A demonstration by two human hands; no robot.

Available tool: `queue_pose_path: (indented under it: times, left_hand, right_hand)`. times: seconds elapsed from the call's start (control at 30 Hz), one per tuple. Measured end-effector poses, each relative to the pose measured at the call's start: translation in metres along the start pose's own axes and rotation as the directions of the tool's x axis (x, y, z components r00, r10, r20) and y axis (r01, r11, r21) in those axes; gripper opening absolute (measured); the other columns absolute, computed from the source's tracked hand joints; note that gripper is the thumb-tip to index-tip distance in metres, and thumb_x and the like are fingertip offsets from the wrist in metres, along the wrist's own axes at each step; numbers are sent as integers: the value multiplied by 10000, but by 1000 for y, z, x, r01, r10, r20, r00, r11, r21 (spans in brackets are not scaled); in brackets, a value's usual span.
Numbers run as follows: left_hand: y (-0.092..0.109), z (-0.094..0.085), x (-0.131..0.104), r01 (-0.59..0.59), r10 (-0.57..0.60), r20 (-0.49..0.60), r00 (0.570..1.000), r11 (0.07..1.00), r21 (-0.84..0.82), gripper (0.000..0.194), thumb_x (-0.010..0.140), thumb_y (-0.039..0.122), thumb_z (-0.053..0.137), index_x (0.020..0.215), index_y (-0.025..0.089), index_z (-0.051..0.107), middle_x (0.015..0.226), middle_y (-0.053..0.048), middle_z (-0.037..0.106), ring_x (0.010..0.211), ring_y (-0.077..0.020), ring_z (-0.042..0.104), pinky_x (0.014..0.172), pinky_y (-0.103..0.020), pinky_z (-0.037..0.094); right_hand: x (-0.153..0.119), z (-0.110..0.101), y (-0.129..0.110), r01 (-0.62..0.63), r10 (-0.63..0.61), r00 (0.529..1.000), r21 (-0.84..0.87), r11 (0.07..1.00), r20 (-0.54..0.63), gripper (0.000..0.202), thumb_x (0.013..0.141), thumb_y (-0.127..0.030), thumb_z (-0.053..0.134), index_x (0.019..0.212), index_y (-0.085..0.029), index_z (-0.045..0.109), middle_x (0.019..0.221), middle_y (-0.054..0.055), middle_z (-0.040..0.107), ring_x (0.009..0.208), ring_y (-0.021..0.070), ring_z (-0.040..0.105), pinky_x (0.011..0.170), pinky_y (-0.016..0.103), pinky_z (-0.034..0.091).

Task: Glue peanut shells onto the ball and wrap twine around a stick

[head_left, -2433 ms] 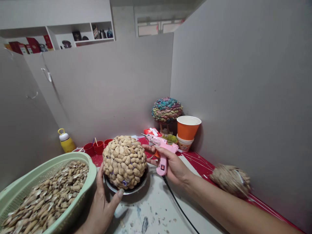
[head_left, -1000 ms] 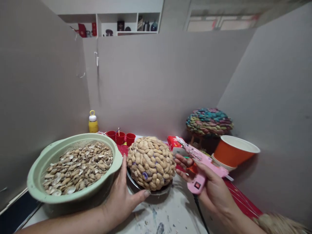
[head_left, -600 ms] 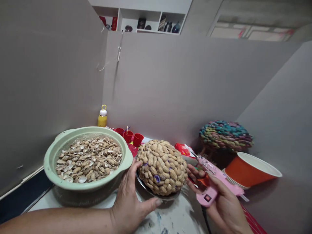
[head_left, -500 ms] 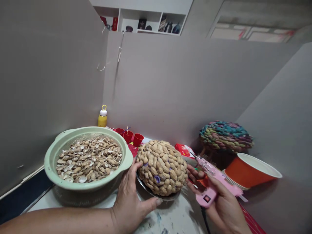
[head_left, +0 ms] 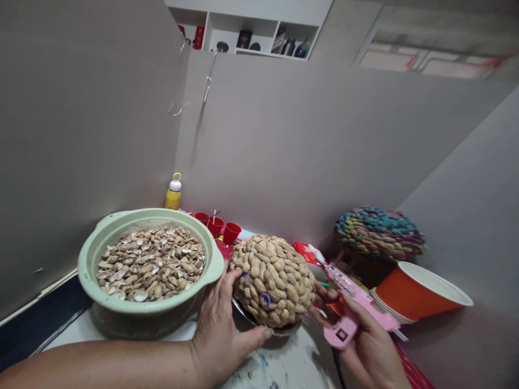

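A dome covered in peanut shells, with a few purple spots between them, sits in a shallow metal bowl. My left hand lies against its left side, fingers and thumb spread wide, the thumb along the front by the bowl's rim. To the right of the dome, my right hand is wrapped round a pink hot glue gun. Its metal nozzle points up and left, and a glue stick pokes out of the back. The fingertips of my right hand are close to the dome; whether they touch it is unclear.
A green basin with a strainer of loose peanut shells stands left. Behind are red cups and a yellow bottle. Stacked orange paper tubs and a multicoloured dome are right. Grey partitions enclose the table.
The whole view has shifted slightly, so most things appear a little further right. Both hands keep nearly the same places by the dome, and the glue gun stays in my right hand.
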State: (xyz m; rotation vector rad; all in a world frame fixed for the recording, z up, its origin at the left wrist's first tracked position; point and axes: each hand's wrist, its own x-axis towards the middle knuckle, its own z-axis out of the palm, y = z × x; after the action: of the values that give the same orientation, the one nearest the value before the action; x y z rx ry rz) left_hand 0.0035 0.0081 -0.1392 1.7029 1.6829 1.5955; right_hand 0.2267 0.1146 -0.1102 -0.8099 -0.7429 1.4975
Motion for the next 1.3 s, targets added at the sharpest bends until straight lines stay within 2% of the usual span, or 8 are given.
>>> queue_pose_path:
  times: [0.1,0.17,0.37,0.5,0.7,0.9,1.1,1.3]
  left_hand:
    - [0,1,0,-7,8,-15,1000,1000,17,830,626,267,775,1350,221,372,1414,-156,457,1313,-341,415,1088,-560,318]
    - [1,0,0,-2,3,-25,1000,999,37,821,647,262,765,1354,225,351,1418,-154,452,1318,-337,415,1091,-558,315]
    - [10,-2,1,-29,35,-39,999,990,140,779,730,328,719,1372,212,295,1451,-160,401,1365,-328,358,1119,-545,270]
    - [18,1,1,-20,29,-51,998,986,167,787,743,335,709,1395,197,289,1448,-155,407,1367,-311,357,1131,-504,265]
    - [30,10,-3,51,-42,-82,996,993,110,779,771,372,701,1401,199,276,1450,-172,399,1357,-292,373,1117,-488,287]
    - [37,16,2,102,-92,-135,987,992,75,765,765,414,705,1376,192,301,1412,-178,437,1306,-297,438,1085,-474,328]
    - [40,11,13,212,-220,-171,960,975,-63,731,691,444,760,1291,170,446,1333,-177,540,1250,-323,499,1066,-461,347]
    - [43,3,24,262,-282,-143,949,954,-145,670,665,421,789,1229,170,528,1272,-167,612,1211,-310,545,1054,-437,365]
  right_hand:
    - [-2,4,0,1,0,997,-9,1000,79,87,705,-242,743,772,-221,691,904,32,739,919,241,692,814,380,604]
    - [-4,8,-1,9,-9,994,-2,1000,109,86,700,-262,743,723,-209,678,980,58,737,1007,276,669,857,404,583]
    - [-8,22,-5,45,-45,981,4,999,191,141,690,-315,768,670,-213,671,970,59,743,1130,263,607,888,343,555]
    - [-7,25,-7,48,-56,982,46,998,179,130,653,-294,797,653,-220,690,930,47,748,1063,248,638,877,308,551]
    - [-6,27,-7,70,-83,973,70,995,214,131,633,-275,807,732,-231,732,872,11,754,951,218,666,923,305,512]
    - [-13,30,-8,125,-136,951,54,991,277,195,700,-298,769,882,-234,741,917,-1,754,997,207,648,978,319,458]
    - [-15,31,-8,158,-153,935,10,987,319,184,719,-354,746,845,-221,731,887,12,749,964,235,648,968,382,452]
    - [-16,31,-9,177,-157,936,-38,983,315,199,703,-377,750,814,-213,721,826,9,729,881,219,640,896,364,467]
